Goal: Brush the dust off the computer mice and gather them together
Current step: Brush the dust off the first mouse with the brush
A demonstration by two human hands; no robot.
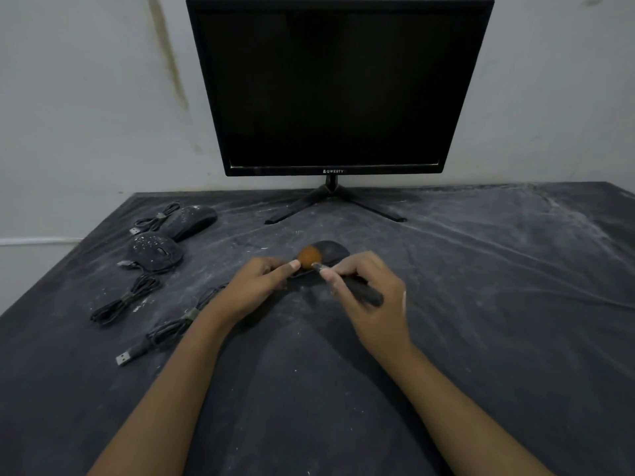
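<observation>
A black mouse [331, 253] lies on the dusty dark cloth at the table's middle. My left hand [261, 286] grips its near left side. My right hand [367, 286] holds a brush by its dark handle [369, 295], and the orange bristle head [308, 257] rests on the mouse's left part. This mouse's bundled cable and USB plug [165, 333] trail off to the left under my left forearm. Two more black mice sit at the far left: a speckled one [156, 253] with its bundled cable [125, 300], and a plain one [190, 219] behind it.
A black monitor [336, 87] stands on a V-shaped foot [335, 204] at the back, against a pale wall. The dark cloth [481, 304] covering the table is streaked with white dust. The table's left edge runs diagonally near the two mice.
</observation>
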